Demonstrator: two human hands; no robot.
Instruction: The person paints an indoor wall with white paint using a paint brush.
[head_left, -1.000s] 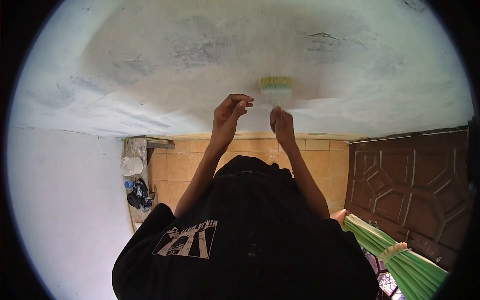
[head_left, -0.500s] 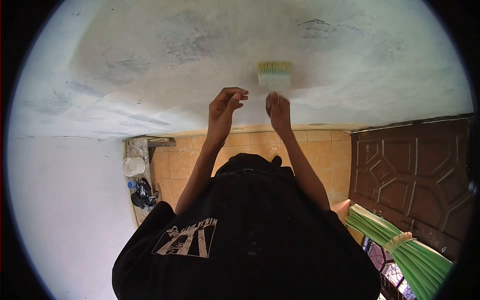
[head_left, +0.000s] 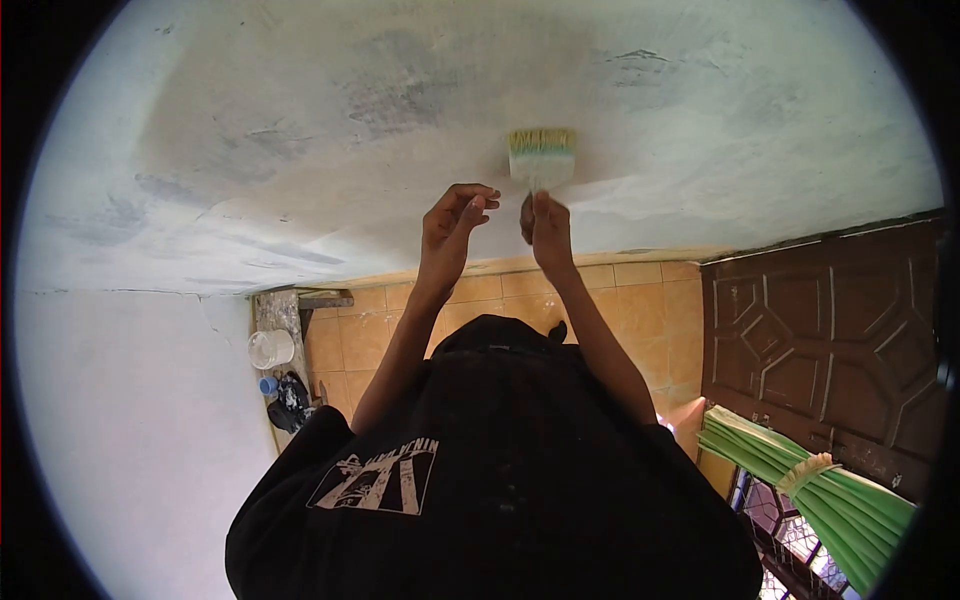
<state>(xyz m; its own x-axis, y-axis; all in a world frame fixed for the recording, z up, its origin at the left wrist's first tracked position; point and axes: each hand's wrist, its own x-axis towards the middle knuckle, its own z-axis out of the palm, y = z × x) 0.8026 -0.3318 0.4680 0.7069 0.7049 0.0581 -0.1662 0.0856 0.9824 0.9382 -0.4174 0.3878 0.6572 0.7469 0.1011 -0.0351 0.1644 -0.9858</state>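
Note:
My right hand (head_left: 550,232) grips the handle of a wide flat paintbrush (head_left: 542,158), bristles pointing up against the wall. The brush has a pale, paint-smeared body and yellowish bristles with a greenish band below them. To its left, my left hand (head_left: 449,232) is raised close to the wall with its fingers curled toward the thumb, and nothing shows in it. The wall (head_left: 300,120) ahead is whitish grey, with darker streaks and rough, scraped patches around the brush.
On the left, a paint-spattered bench (head_left: 277,312) carries a clear plastic tub (head_left: 271,349), a blue cup (head_left: 267,385) and a dark, white-spotted bundle (head_left: 291,402). Orange floor tiles (head_left: 640,310) lie below. A brown panelled door (head_left: 820,330) and a tied green curtain (head_left: 800,480) are on the right.
The brush and my right hand have shifted slightly left and down in the view. My left hand stays curled in nearly the same place. The view has tilted a little.

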